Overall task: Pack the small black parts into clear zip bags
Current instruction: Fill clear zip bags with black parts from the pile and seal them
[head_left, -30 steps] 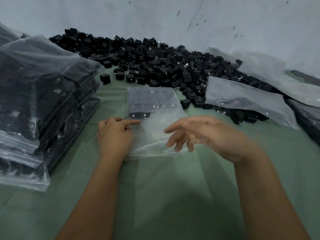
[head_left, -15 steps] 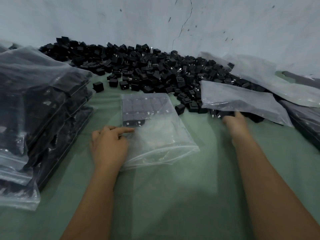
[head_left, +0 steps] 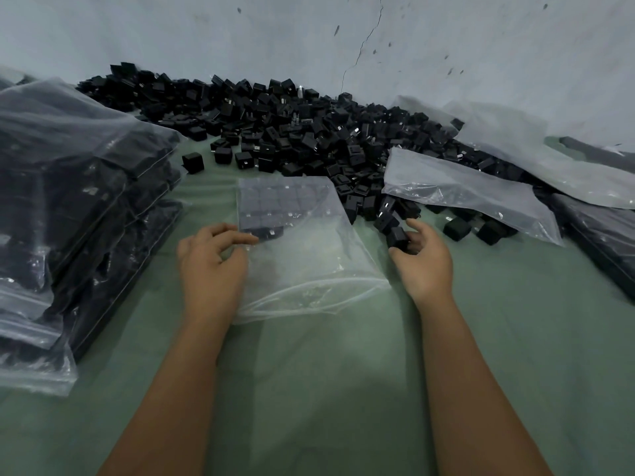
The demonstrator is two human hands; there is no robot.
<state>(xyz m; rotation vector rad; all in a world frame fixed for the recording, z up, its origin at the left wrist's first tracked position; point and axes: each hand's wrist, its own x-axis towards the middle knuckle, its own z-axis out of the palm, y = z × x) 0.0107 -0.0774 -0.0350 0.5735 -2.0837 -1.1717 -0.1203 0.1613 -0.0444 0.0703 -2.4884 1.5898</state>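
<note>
A clear zip bag (head_left: pixel 309 262) lies flat on the green cloth in front of me, its far half filled with neat rows of small black parts (head_left: pixel 275 207). My left hand (head_left: pixel 211 266) rests on the bag's left edge, index finger stretched onto the plastic beside the nearest row. My right hand (head_left: pixel 421 259) is just right of the bag and grips a black part (head_left: pixel 398 238) between thumb and fingers. A long heap of loose black parts (head_left: pixel 292 128) runs along the wall behind.
A tall stack of filled zip bags (head_left: pixel 68 214) stands at the left. Empty clear bags (head_left: pixel 470 190) lie over the heap at the right, with more bags (head_left: pixel 536 142) behind them. A grey wall (head_left: pixel 309 36) closes the back. Green cloth (head_left: pixel 326 389) covers the near surface.
My right hand reached out to the heap under the empty bags and has drawn back toward the bag with a black part in it. My left hand stayed on the bag.
</note>
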